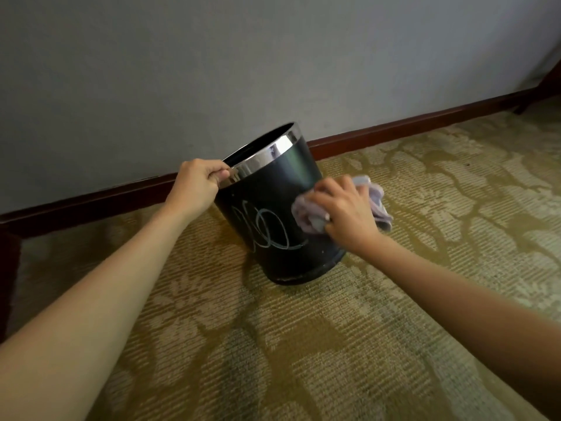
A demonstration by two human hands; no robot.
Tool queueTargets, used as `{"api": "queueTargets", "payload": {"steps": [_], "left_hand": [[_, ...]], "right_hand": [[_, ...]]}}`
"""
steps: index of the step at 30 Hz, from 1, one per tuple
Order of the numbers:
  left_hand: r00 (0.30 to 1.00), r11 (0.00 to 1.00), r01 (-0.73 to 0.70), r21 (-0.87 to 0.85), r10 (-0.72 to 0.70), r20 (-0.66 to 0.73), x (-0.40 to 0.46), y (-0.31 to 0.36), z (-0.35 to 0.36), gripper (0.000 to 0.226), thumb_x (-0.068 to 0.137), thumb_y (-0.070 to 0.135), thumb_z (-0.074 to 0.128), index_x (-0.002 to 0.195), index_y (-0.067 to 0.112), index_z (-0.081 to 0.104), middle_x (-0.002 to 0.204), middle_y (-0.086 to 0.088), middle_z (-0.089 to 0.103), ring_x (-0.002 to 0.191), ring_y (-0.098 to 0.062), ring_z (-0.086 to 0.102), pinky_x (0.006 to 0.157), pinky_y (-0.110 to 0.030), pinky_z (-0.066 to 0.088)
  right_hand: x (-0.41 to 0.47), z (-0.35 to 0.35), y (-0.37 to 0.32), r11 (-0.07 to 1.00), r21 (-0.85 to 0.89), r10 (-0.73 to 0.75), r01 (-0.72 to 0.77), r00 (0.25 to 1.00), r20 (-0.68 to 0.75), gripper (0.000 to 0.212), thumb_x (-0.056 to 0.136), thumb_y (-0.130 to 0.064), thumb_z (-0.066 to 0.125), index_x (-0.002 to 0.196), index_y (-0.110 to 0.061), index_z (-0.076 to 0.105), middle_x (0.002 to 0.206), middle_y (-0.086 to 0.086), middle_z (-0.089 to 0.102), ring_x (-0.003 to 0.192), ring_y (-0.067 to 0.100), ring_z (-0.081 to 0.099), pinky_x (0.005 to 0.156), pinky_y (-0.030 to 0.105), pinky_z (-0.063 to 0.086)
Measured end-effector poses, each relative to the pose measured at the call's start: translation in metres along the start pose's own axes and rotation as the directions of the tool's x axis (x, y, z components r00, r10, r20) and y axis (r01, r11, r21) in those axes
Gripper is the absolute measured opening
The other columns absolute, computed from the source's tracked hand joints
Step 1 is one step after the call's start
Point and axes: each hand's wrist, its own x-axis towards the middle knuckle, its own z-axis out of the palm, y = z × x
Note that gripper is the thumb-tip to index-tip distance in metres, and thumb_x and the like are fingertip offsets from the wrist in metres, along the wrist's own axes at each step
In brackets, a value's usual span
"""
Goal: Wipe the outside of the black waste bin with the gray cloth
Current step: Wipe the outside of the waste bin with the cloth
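A: Where is the bin, and what does it look like?

B: A round black waste bin with a shiny chrome rim band stands on a patterned olive-and-beige carpet, close to a gray wall edged with a dark reddish-brown baseboard. Its top leans away toward the wall. Pale looping scribble marks run across the side facing the camera.

A: What are the hands doing?

B: The left hand is closed around the rim on the bin's left side, fingers curled over the chrome edge. The right hand is closed on a bunched gray cloth and presses it against the bin's right side, just right of the scribbles. Part of the cloth sticks out behind the hand, hanging over the carpet.

A: Anything else in view?

B: Both bare forearms reach in from the bottom corners. A dark wooden furniture leg shows at the far right, by the baseboard.
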Motion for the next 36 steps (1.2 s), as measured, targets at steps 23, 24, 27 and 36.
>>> {"api": "queueTargets", "payload": {"steps": [23,24,27,36], "left_hand": [[0.999,1.000,-0.022,-0.020,0.023,0.034,0.008,0.049,0.024,0.018,0.092,0.013,0.056,0.087,0.012,0.073,0.074,-0.008,0.067,0.074,-0.021,0.060,0.068,-0.029,0.044],[0.999,1.000,-0.027,-0.012,0.028,0.044,0.008,0.053,0.027,0.019,0.092,0.014,0.055,0.085,0.013,0.073,0.073,-0.009,0.067,0.074,-0.023,0.061,0.069,-0.034,0.047],[0.998,1.000,-0.005,-0.020,0.006,0.055,0.011,0.056,0.029,0.020,0.093,0.016,0.054,0.084,0.013,0.072,0.075,-0.012,0.068,0.075,-0.027,0.062,0.074,-0.041,0.050],[0.998,0.999,0.032,-0.017,-0.031,0.045,0.015,0.046,0.020,0.019,0.092,0.017,0.055,0.085,0.010,0.071,0.084,-0.016,0.070,0.083,-0.026,0.062,0.071,-0.031,0.043]], "right_hand": [[0.024,-0.002,0.008,0.986,0.161,0.089,-0.051,0.967,-0.238,0.041,0.069,0.002,0.064,0.106,-0.012,0.069,0.111,0.012,0.061,0.101,0.041,0.048,0.074,0.045,0.034],[0.032,-0.004,0.009,0.984,0.169,0.102,-0.057,0.957,-0.271,0.042,0.068,0.003,0.061,0.107,-0.013,0.069,0.111,0.011,0.061,0.102,0.040,0.047,0.073,0.045,0.033],[0.025,0.005,0.014,0.985,0.160,0.109,-0.070,0.962,-0.250,0.046,0.066,0.005,0.063,0.108,-0.011,0.068,0.112,0.012,0.060,0.104,0.041,0.046,0.073,0.047,0.034],[-0.081,0.041,0.038,0.996,-0.090,0.031,-0.010,0.970,0.240,0.021,0.072,-0.016,0.074,0.093,-0.014,0.069,0.104,0.007,0.063,0.096,0.035,0.051,0.070,0.048,0.039]]}}
